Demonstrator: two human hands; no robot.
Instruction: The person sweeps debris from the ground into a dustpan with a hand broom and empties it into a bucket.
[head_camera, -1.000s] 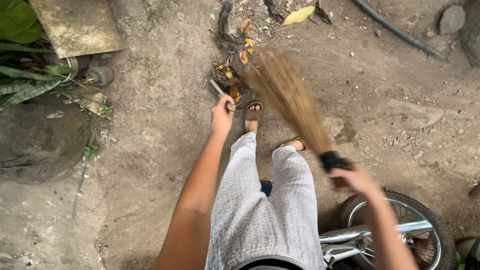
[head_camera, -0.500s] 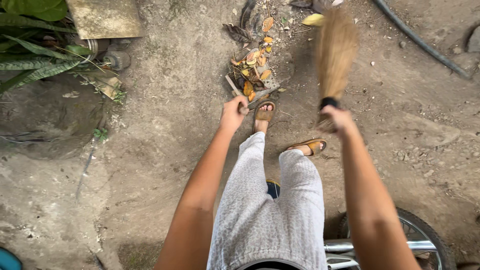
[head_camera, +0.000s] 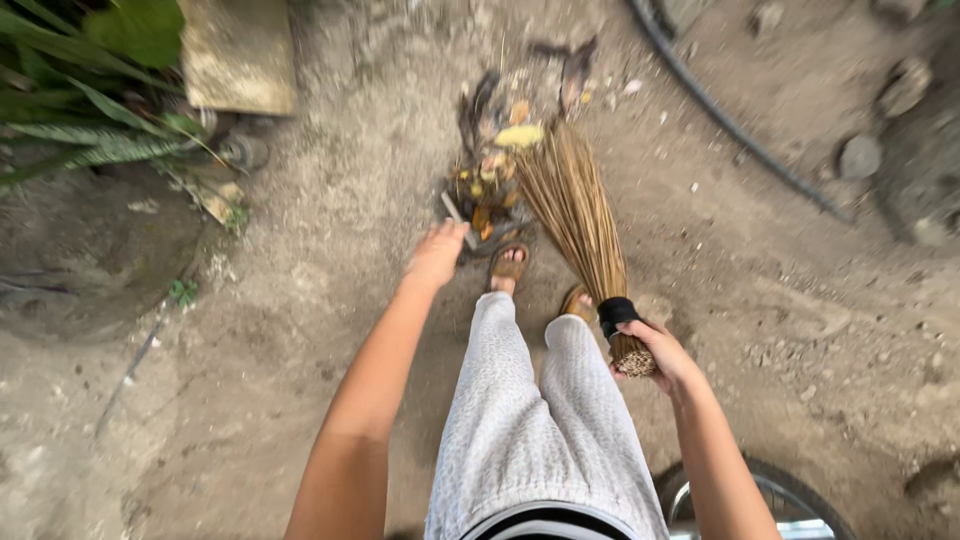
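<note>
- At 6 o'clock, nearest the camera, the person's legs in light grey trousers (head_camera: 530, 420) point up the frame, and part of a bicycle wheel (head_camera: 790, 495) shows at 5 o'clock.
- The right hand (head_camera: 660, 355), at about 4 o'clock, has its grip closed around the bound base of a stick broom (head_camera: 575, 215), just behind the black band on it.
- The left hand (head_camera: 438, 255) reaches forward at about 11 o'clock from the knees, fingers curled on a small flat scoop-like piece (head_camera: 458, 218); whether it is clamped tight I cannot tell.
- Two sandalled feet (head_camera: 508, 270) stand on the dirt ground (head_camera: 330, 330), between the hands.
- Beyond the toes, toward 12 o'clock, the broom's bristle tips touch a small heap of dry leaves and litter (head_camera: 490, 180), with the scoop piece just to its left.
- To sweep this well, I judge short, low strokes toward the left hand best, bristles flat on the soil so the leaves gather rather than scatter.
- Farther out: a flat stone slab (head_camera: 235, 55) and green leaves (head_camera: 90, 80) at 10 o'clock, a dark hose (head_camera: 735, 125) at 1 o'clock, stones (head_camera: 858, 155) at 2 o'clock.
</note>
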